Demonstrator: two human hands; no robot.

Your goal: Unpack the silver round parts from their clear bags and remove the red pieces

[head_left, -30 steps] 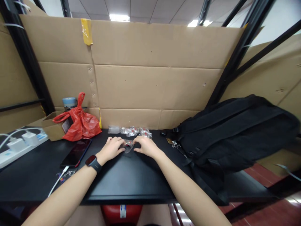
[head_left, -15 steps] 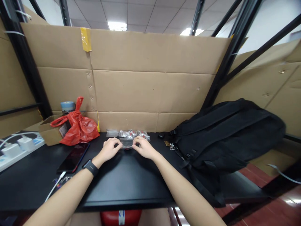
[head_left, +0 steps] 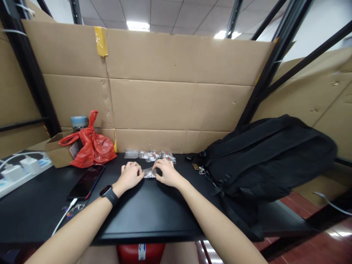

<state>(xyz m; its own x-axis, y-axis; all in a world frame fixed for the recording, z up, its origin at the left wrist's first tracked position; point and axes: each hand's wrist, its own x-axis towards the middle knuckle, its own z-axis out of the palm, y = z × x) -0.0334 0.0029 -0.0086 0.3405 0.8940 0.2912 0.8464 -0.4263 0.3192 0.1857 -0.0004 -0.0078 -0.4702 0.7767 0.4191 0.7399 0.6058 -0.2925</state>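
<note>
Between my hands is a small clear plastic bag (head_left: 149, 173) with something shiny in it, low over the black tabletop (head_left: 148, 209). My left hand (head_left: 130, 173) pinches its left edge, and my right hand (head_left: 166, 172) pinches the right edge. What the bag contains is too small to name. Just behind it lie several clear bags (head_left: 154, 156) with shiny and red bits inside. A flatter stack of clear bags (head_left: 131, 154) sits to their left.
On the left are a red plastic bag (head_left: 95, 148), a cardboard box (head_left: 58, 149), a phone (head_left: 85, 183) with a white cable and a power strip (head_left: 24, 172). A black backpack (head_left: 269, 161) fills the right side. Cardboard panels (head_left: 170, 106) wall the back.
The bag between my hands has tipped from raised to lying flatter, and its shiny contents show more. Both hands stay at its edges. The view has shifted slightly.
</note>
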